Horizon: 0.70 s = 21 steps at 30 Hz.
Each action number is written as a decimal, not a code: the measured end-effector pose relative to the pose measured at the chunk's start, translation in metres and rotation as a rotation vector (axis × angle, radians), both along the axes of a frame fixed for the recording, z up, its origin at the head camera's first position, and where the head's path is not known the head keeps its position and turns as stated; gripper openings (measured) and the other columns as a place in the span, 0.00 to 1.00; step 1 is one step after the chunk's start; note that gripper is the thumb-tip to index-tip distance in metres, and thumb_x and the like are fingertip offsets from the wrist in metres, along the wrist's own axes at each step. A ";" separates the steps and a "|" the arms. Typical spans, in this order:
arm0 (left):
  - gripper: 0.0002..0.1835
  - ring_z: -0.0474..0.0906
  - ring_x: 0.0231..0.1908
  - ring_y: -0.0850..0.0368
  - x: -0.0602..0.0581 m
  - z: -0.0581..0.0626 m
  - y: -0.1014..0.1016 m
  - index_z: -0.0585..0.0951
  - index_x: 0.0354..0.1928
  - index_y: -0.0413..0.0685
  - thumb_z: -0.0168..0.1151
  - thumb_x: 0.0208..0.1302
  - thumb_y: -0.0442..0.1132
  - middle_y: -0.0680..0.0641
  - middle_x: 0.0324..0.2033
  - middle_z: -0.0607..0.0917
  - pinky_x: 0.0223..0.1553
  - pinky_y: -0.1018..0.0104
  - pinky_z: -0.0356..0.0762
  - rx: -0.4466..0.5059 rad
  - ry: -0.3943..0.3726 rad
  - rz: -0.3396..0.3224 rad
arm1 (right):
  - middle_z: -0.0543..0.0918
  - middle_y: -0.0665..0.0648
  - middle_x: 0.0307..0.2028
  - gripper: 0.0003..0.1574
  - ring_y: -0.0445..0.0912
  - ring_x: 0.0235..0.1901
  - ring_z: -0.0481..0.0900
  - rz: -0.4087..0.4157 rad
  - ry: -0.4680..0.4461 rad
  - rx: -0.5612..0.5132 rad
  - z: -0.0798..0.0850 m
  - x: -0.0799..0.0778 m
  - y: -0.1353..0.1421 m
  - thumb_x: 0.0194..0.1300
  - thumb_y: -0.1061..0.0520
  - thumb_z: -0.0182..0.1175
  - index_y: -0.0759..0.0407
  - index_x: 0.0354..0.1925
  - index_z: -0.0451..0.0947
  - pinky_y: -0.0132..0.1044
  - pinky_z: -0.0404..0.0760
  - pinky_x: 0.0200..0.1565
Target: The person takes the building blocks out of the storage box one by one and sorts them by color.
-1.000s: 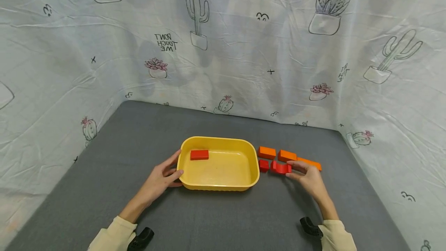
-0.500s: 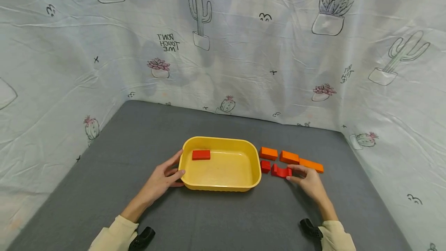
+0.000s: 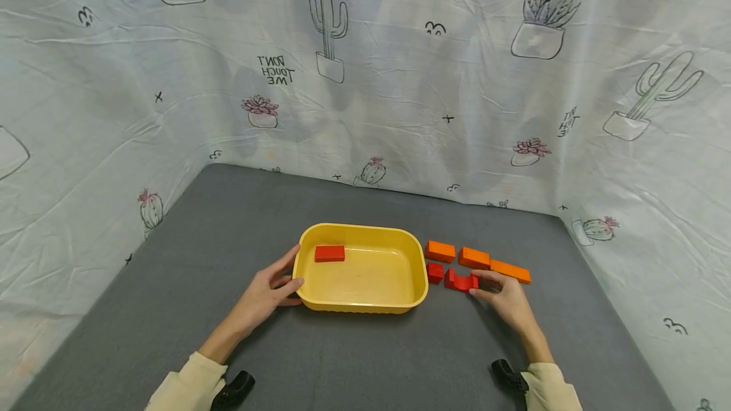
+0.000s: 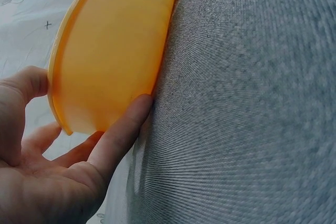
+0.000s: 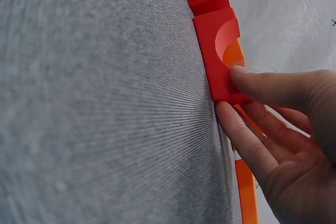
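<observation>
My left hand (image 3: 268,287) holds the left end of a shallow yellow plastic tray (image 3: 371,306), thumb at the rim and fingers along the outer wall. In the left wrist view one fingertip touches the tray's wall (image 4: 110,40) low down by the cloth. A red rectangular block (image 3: 329,254) lies inside the tray at its left. To the right of the tray, my right hand (image 3: 508,300) holds a red block with a half-round notch (image 3: 459,281). The right wrist view shows the thumb on the notched block's face (image 5: 210,51) and fingers at its end.
A small red block (image 3: 435,273) sits between the tray and the notched block. Behind them stand two orange blocks, one nearer the tray (image 3: 440,251) and another (image 3: 474,257), plus a longer orange block (image 3: 511,271). Patterned white cloth (image 3: 388,81) walls the grey surface (image 3: 354,360).
The notched red block has shifted slightly toward the person with my right hand on it since the earliest frame. My left hand keeps its place on the tray. The head view has shifted slightly.
</observation>
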<state>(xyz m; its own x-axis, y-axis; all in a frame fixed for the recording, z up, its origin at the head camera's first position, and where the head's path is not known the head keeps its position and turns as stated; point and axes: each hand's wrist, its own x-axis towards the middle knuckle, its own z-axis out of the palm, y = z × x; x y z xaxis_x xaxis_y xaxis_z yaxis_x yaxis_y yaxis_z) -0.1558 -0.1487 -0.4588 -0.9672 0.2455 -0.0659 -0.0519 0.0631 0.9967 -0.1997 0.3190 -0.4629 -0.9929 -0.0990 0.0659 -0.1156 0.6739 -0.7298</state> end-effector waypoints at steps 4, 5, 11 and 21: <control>0.36 0.70 0.53 0.39 0.000 0.000 0.000 0.51 0.69 0.65 0.55 0.64 0.36 0.40 0.64 0.58 0.41 0.54 0.79 0.002 0.008 -0.003 | 0.81 0.56 0.45 0.26 0.50 0.46 0.77 0.001 0.018 0.001 0.001 0.001 -0.001 0.49 0.55 0.69 0.59 0.49 0.78 0.44 0.77 0.46; 0.36 0.70 0.53 0.39 0.000 0.000 0.000 0.51 0.69 0.65 0.55 0.64 0.36 0.40 0.64 0.58 0.41 0.54 0.79 0.001 0.009 -0.004 | 0.81 0.56 0.45 0.26 0.50 0.46 0.77 0.001 0.021 0.002 0.001 0.001 -0.002 0.49 0.55 0.69 0.59 0.49 0.78 0.44 0.77 0.46; 0.36 0.71 0.52 0.41 0.002 0.003 0.000 0.52 0.68 0.67 0.56 0.63 0.38 0.41 0.64 0.59 0.40 0.55 0.79 -0.007 0.005 0.006 | 0.80 0.55 0.46 0.25 0.49 0.46 0.77 0.012 0.026 0.015 0.002 0.002 -0.003 0.51 0.55 0.68 0.59 0.49 0.77 0.46 0.76 0.47; 0.36 0.70 0.52 0.40 0.003 0.009 0.002 0.52 0.69 0.62 0.55 0.63 0.35 0.39 0.63 0.59 0.40 0.53 0.79 -0.004 -0.023 0.014 | 0.78 0.59 0.48 0.26 0.53 0.48 0.76 0.056 0.020 -0.019 0.010 0.001 -0.007 0.54 0.56 0.65 0.60 0.52 0.75 0.52 0.74 0.49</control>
